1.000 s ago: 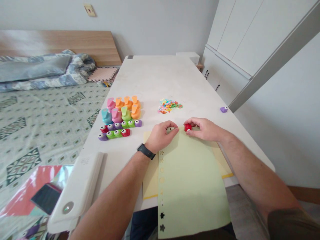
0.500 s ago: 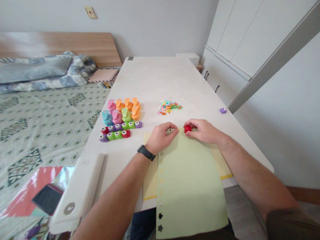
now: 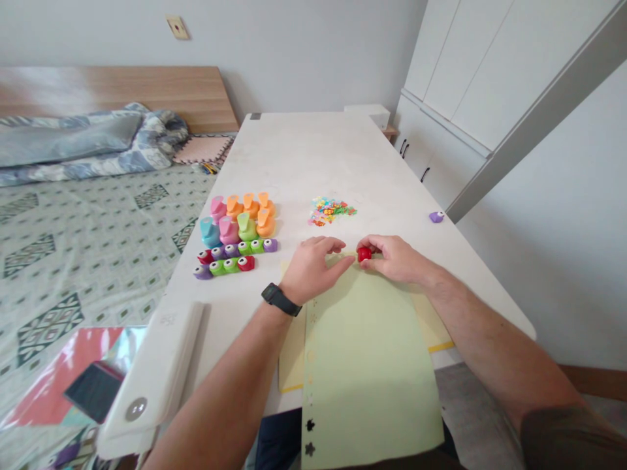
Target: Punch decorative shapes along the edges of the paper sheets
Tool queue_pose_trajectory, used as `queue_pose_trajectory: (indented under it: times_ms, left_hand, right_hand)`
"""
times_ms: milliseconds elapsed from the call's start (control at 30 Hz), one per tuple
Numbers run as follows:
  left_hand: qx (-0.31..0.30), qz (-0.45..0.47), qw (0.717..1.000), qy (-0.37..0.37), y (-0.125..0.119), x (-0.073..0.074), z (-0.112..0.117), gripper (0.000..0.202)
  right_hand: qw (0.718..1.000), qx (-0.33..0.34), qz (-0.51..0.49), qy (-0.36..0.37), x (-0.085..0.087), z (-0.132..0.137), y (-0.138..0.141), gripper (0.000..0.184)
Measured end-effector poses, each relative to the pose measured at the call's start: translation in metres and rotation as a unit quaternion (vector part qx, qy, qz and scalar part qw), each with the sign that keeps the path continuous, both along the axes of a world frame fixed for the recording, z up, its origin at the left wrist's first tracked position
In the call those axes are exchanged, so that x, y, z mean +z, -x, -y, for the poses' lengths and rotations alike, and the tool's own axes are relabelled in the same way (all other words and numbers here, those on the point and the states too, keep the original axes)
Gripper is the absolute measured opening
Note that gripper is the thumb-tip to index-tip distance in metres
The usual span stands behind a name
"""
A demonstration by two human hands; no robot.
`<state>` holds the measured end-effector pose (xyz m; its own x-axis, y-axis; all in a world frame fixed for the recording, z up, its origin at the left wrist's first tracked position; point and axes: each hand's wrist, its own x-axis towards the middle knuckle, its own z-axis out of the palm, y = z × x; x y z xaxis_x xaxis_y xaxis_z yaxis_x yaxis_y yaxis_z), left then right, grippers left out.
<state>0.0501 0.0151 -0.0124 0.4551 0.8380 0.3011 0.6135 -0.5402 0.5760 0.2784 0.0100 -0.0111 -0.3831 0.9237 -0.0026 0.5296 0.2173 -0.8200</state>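
Note:
A light green sheet of paper [image 3: 372, 365] lies in front of me, its lower end hanging past the table edge. Cut-out shapes run down its left side. At its far edge my right hand [image 3: 392, 258] pinches a small red craft punch [image 3: 364, 254] between thumb and fingers. My left hand [image 3: 316, 264] is just left of the punch, thumb and forefinger apart, at the sheet's far edge; whether the thumb touches the paper I cannot tell. Under the green sheet is a yellow sheet [image 3: 291, 359].
Several coloured craft punches [image 3: 238, 225] stand in rows at the left. Small paper cut-outs [image 3: 333, 210] are heaped beyond my hands. A purple punch [image 3: 436, 217] sits near the right edge. A white laminator-like device [image 3: 161, 372] lies at the near left, beside a bed [image 3: 98, 241].
My left thumb and forefinger have spread, and the thumb has come closer to the red punch. My right hand has shifted slightly left with the punch.

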Motion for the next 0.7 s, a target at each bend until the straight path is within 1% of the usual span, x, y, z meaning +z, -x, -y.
queue_pose_trajectory:
  times_ms: [67, 133, 200, 267, 333, 467, 700]
  left_hand:
    - [0.01, -0.028, 0.999, -0.037, -0.002, 0.004, 0.002, 0.045]
    - [0.006, -0.052, 0.997, -0.055, -0.005, 0.005, 0.003, 0.055]
    - [-0.008, -0.068, 0.996, -0.054, -0.009, 0.004, 0.003, 0.063]
    - [-0.024, -0.084, 0.995, -0.046, -0.012, 0.002, 0.002, 0.066]
    - [-0.042, -0.099, 0.994, -0.032, -0.015, -0.001, 0.001, 0.062]
    - [-0.071, -0.101, 0.992, -0.007, -0.019, -0.001, 0.0, 0.045]
    - [-0.075, -0.077, 0.994, 0.015, -0.02, 0.002, 0.002, 0.037]
  right_hand:
    - [1.0, 0.002, 0.007, -0.012, 0.001, 0.001, 0.001, 0.019]
    - [1.0, 0.006, 0.012, -0.021, 0.002, 0.002, 0.002, 0.017]
    - [0.999, 0.011, 0.014, -0.029, 0.003, 0.002, 0.003, 0.017]
    - [0.999, 0.012, 0.022, -0.039, 0.002, 0.003, 0.003, 0.018]
    - [0.998, 0.014, 0.028, -0.051, 0.002, 0.004, 0.004, 0.021]
    - [0.997, 0.02, 0.036, -0.064, 0.002, 0.005, 0.005, 0.022]
    - [0.996, 0.021, 0.045, -0.077, 0.0, 0.005, 0.007, 0.02]
